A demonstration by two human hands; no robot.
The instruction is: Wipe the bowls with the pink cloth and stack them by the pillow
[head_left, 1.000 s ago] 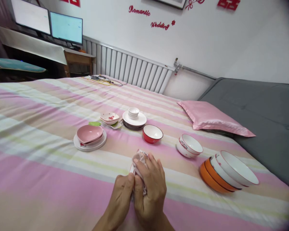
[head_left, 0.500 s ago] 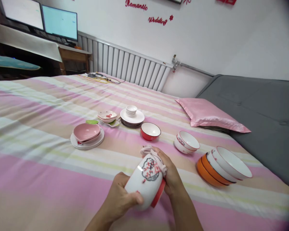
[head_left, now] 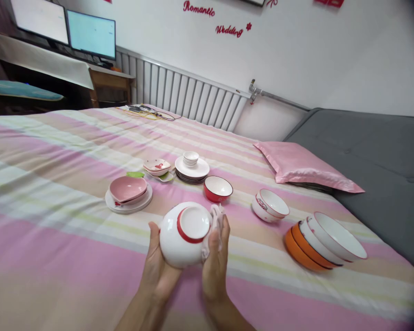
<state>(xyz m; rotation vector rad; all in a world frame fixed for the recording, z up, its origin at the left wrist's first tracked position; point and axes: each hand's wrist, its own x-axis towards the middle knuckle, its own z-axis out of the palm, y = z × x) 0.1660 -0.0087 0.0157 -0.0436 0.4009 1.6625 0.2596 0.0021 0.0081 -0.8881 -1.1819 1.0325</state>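
A white bowl [head_left: 170, 239] with a red ring round its foot is tilted in the air above the bed, its base turned up toward me. My left hand [head_left: 158, 266] cradles it from the left and below, with the thumb up along its side. On the other side, my right hand [head_left: 217, 257] presses a pale pink cloth [head_left: 214, 225] against the bowl's wall, fingers closed around the cloth. The bowl's inside is hidden from view. Just beyond it, a red bowl [head_left: 212, 195] with a white inside stands on the bedspread.
Stacked bowls [head_left: 308, 243] and a pair of white bowls [head_left: 266, 210] sit at right. White plates [head_left: 131, 208] under a pink dish [head_left: 127, 187], smaller dishes [head_left: 157, 165] and a plate stack [head_left: 197, 171] lie farther back. A pink pillow [head_left: 303, 163] rests by the grey headboard [head_left: 365, 142].
The bowl has been turned so its foot now faces up toward me, and it has moved a little left and away. The cloth has shifted onto its right side.
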